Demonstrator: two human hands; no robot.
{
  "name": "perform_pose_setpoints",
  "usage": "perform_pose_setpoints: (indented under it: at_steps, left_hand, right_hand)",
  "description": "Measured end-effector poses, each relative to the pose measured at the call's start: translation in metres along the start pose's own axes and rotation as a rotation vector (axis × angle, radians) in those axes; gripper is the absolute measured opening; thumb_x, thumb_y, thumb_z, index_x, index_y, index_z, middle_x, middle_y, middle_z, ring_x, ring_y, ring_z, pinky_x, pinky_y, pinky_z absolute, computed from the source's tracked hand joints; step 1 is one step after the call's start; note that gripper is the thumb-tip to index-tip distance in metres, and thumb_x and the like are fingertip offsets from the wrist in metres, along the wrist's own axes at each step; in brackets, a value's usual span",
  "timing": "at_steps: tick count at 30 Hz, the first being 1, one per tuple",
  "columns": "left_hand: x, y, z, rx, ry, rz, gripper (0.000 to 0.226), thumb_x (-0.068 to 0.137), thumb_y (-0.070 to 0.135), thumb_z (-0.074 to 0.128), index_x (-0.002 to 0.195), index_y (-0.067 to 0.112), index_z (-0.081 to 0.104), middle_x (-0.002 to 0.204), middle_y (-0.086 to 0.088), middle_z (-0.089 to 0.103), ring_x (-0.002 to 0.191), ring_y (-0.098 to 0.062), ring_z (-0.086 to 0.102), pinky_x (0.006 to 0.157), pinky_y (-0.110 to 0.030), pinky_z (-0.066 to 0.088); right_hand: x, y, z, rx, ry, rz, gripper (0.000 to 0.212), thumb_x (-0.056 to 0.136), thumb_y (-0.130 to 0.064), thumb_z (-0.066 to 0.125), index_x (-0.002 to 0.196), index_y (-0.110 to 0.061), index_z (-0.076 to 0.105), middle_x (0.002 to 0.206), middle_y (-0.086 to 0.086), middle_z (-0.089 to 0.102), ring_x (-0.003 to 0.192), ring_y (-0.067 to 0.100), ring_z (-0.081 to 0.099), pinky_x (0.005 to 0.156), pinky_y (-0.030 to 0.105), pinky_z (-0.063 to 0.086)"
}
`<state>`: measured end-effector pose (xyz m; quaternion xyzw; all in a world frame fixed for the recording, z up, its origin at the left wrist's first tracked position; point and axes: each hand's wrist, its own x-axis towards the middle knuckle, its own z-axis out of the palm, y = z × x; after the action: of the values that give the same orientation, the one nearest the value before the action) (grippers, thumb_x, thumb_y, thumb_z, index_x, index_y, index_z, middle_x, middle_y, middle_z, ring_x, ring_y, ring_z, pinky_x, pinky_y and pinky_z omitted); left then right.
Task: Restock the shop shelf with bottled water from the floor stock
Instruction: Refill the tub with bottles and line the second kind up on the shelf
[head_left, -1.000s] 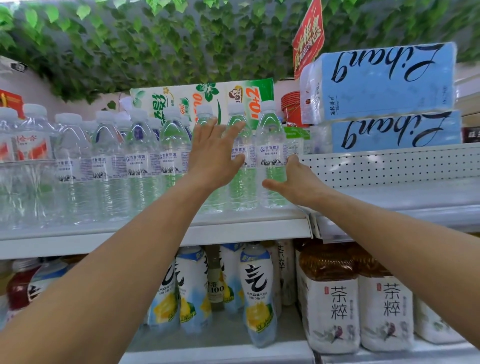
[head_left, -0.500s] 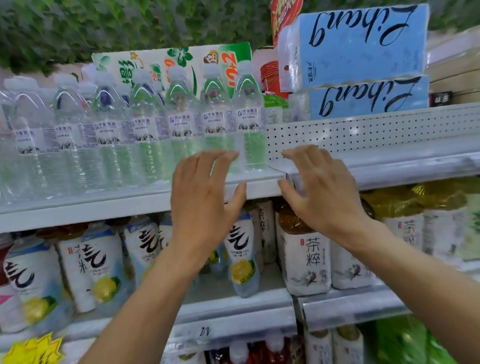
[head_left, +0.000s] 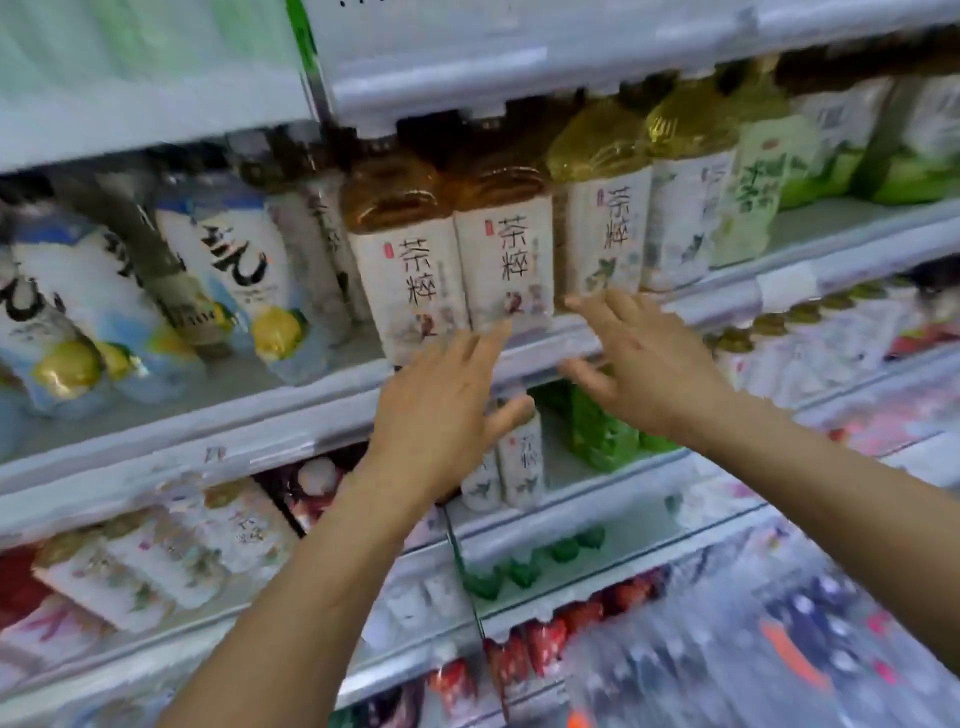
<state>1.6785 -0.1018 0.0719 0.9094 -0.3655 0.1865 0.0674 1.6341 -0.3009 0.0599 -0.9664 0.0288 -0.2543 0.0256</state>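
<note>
Hovering at the drinks rack, head view: left hand and right hand are both released, fingers straight and spread, nothing held.

Containers:
- Two tea bottles, amber liquid, white labels, upright and touching each other at the front of the middle shelf.
- Right of them, paler tea with yellow-green liquid.
- Left section has lemon bottles in white-blue wrap, leaning left.
- One shelf down are small bottles and green bottles, partly behind the hands.

Water: only a pale greenish blur on the top shelf, upper left. Caps and labels unreadable.

Edges and room:
- Left fingertips overlap the rail line just under the amber pair.
- Right fingertips are near the paler tea's base; can't tell if they touch.
- Bare shelf floor shows in front of the lemon bottles and between the small and green bottles.
- Lower right is motion blur.
</note>
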Motion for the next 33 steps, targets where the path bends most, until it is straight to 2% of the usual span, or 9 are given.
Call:
perform_pose_setpoints:
  at_steps: [2,4,9,11,15,18,23,29,33]
  left_hand:
    - [0.005,0.023,0.029,-0.004,-0.109,-0.024,0.073,0.095,0.060,0.045,0.155,0.029,0.018,0.150,0.003,0.038,0.138,-0.019,0.031,0.096,-0.037,0.042]
    - [0.007,0.049,0.056,-0.019,-0.073,-0.020,0.066,0.094,0.057,0.049,0.150,0.024,0.036,0.143,0.001,0.050,0.135,-0.022,0.039,0.099,-0.040,0.042]
    - [0.000,0.117,0.126,-0.138,0.082,-0.051,0.050,0.088,0.047,0.046,0.123,0.016,0.064,0.107,-0.004,0.069,0.098,-0.028,0.063,0.082,-0.037,0.050]
    - [-0.007,0.139,0.161,-0.195,-0.042,-0.130,0.050,0.089,0.046,0.048,0.126,0.016,0.063,0.109,-0.007,0.069,0.098,-0.030,0.065,0.077,-0.037,0.052]
    - [-0.033,0.159,0.239,-0.252,-0.469,-0.345,0.057,0.098,0.047,0.048,0.149,0.024,0.036,0.142,-0.005,0.051,0.129,-0.027,0.047,0.096,-0.037,0.041]
    - [-0.065,0.168,0.294,-0.366,-0.612,-0.490,0.056,0.098,0.045,0.051,0.148,0.024,0.037,0.145,-0.003,0.049,0.131,-0.023,0.047,0.101,-0.034,0.040]
    - [-0.133,0.179,0.392,-0.620,-0.799,-0.845,0.049,0.095,0.040,0.060,0.139,0.021,0.049,0.133,-0.004,0.060,0.120,-0.022,0.058,0.097,-0.033,0.046]
    - [-0.201,0.207,0.514,-0.871,-0.935,-1.291,0.036,0.091,0.031,0.068,0.122,0.016,0.055,0.099,0.001,0.067,0.082,-0.016,0.061,0.074,-0.022,0.050]
    - [-0.222,0.213,0.582,-0.768,-0.978,-1.358,0.057,0.094,0.029,0.063,0.140,0.004,0.042,0.138,-0.016,0.054,0.123,-0.030,0.055,0.094,-0.029,0.043]
  right_hand:
    - [-0.015,0.030,0.014,0.001,-0.113,0.050,0.064,0.094,-0.056,0.045,0.147,-0.020,0.035,0.139,0.007,0.047,0.122,0.030,0.048,0.086,0.040,0.045]
    - [-0.033,0.058,0.029,0.033,-0.187,0.056,0.064,0.094,-0.057,0.045,0.146,-0.020,0.035,0.135,0.007,0.050,0.118,0.029,0.051,0.082,0.039,0.045]
    - [-0.077,0.123,0.072,0.105,-0.363,0.054,0.057,0.097,-0.050,0.047,0.143,-0.019,0.038,0.133,0.007,0.050,0.121,0.028,0.049,0.087,0.039,0.044]
    - [-0.096,0.146,0.096,0.126,-0.436,0.053,0.057,0.097,-0.048,0.048,0.144,-0.018,0.038,0.136,0.007,0.048,0.124,0.029,0.048,0.089,0.040,0.044]
    - [-0.139,0.178,0.152,0.142,-0.612,0.089,0.055,0.098,-0.045,0.048,0.144,-0.017,0.037,0.135,0.009,0.049,0.123,0.029,0.050,0.087,0.040,0.045]
    - [-0.176,0.196,0.198,0.210,-0.748,0.165,0.054,0.097,-0.042,0.050,0.143,-0.016,0.039,0.135,0.009,0.052,0.123,0.029,0.051,0.089,0.041,0.046]
    - [-0.255,0.217,0.284,0.327,-0.974,0.373,0.049,0.096,-0.038,0.053,0.138,-0.015,0.046,0.134,0.009,0.056,0.122,0.027,0.055,0.097,0.040,0.046]
    - [-0.340,0.209,0.392,0.354,-1.337,0.580,0.050,0.095,-0.045,0.054,0.136,-0.016,0.046,0.135,0.007,0.055,0.124,0.024,0.053,0.094,0.031,0.042]
    - [-0.378,0.196,0.460,0.387,-1.381,0.700,0.062,0.086,-0.053,0.063,0.127,-0.010,0.045,0.124,0.010,0.059,0.114,0.029,0.056,0.090,0.036,0.048]
